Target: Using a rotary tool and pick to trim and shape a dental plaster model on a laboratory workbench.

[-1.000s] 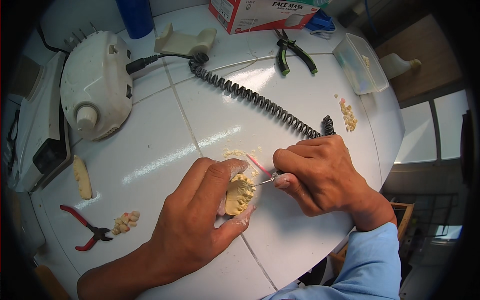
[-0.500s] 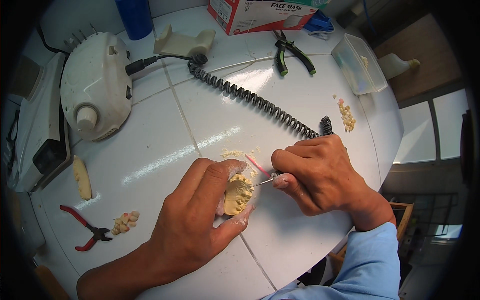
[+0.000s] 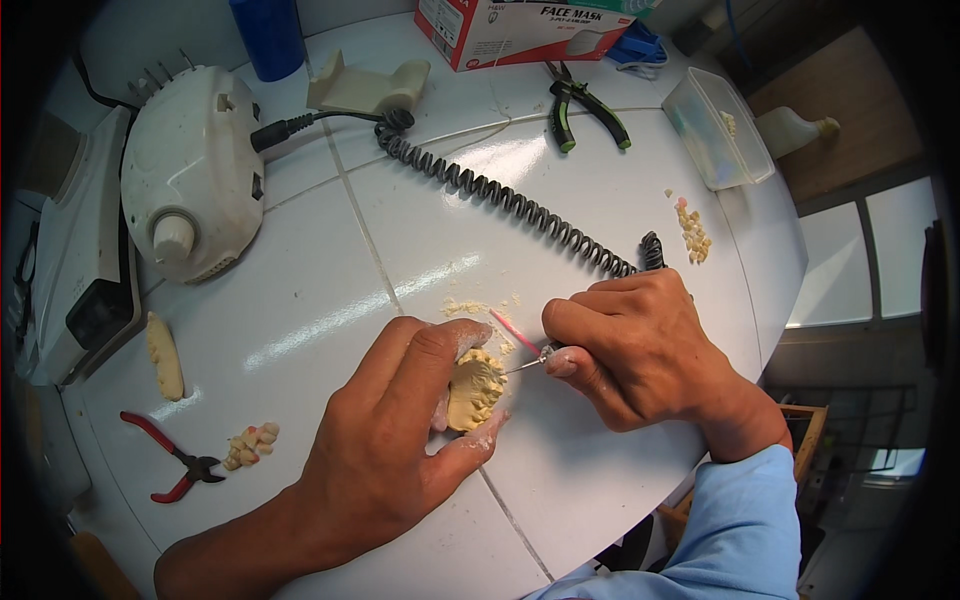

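At the near edge of the table (image 3: pixel 570 500), a light blue sleeve (image 3: pixel 735 520) is worn on the right arm. A yellowish dental cast (image 3: pixel 474 390) is held near the table's middle by the left hand (image 3: pixel 385 410), its grip closed around the sides, with fingertips dusted pale. A rotary handpiece (image 3: pixel 548 352), mostly hidden, is gripped by the right hand (image 3: pixel 635 350); its thin bur (image 3: pixel 522 366) is pointed at the cast's right edge, though whether contact is made cannot be told. At left, red-handled cutters (image 3: pixel 175 460) are laid beside a heap of tooth-like pieces (image 3: pixel 250 446), with a long cream piece (image 3: pixel 165 358) farther off. Just beyond the cast, a pink strip (image 3: pixel 508 325) and pale crumbs (image 3: pixel 465 307) are seen. More small pieces (image 3: pixel 694 232) are scattered at far right. A coiled black cord (image 3: pixel 505 197) is stretched between the right hand and a white control unit (image 3: pixel 195 170) at left. Farthest, green-and-black pliers (image 3: pixel 588 108), a clear plastic container (image 3: pixel 715 130), a cream cradle (image 3: pixel 370 85) and a red-and-white box (image 3: pixel 520 38) are set.
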Demonstrator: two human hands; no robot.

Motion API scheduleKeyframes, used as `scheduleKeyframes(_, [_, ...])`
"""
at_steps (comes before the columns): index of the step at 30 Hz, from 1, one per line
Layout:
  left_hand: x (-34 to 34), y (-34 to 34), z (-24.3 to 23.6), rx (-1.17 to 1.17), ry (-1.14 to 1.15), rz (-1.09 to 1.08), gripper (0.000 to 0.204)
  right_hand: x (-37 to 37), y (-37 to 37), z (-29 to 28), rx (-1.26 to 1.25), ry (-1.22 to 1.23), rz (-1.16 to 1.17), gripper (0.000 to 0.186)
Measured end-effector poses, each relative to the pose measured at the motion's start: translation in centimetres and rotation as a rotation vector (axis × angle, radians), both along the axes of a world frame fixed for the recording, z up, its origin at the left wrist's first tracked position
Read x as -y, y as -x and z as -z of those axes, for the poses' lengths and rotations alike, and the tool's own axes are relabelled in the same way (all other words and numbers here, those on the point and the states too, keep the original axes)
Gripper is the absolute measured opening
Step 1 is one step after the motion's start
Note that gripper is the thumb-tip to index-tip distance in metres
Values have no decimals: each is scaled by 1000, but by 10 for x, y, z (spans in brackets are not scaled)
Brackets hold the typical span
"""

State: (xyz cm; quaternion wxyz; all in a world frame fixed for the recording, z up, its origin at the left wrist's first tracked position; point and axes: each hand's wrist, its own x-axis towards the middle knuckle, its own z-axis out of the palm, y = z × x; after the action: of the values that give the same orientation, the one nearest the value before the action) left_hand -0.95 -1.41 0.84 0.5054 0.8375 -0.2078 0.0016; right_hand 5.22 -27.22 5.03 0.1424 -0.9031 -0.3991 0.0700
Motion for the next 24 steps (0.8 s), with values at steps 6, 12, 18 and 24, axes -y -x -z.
scheduleKeyframes(6, [0,1,-2,-38,-5,5,64,1,-2,-1,0,6,-17,37])
scheduleKeyframes(12, [-1,0,-1,10,-8,7,64,1,-2,-1,3,4,-10,38])
scheduleKeyframes(18, [-1,0,-4,-31,-14,9,65,1,-2,-1,3,7,-7,38])
scheduleKeyframes(24, [0,0,-2,-33,-5,5,65,1,-2,-2,-13,4,-15,37])
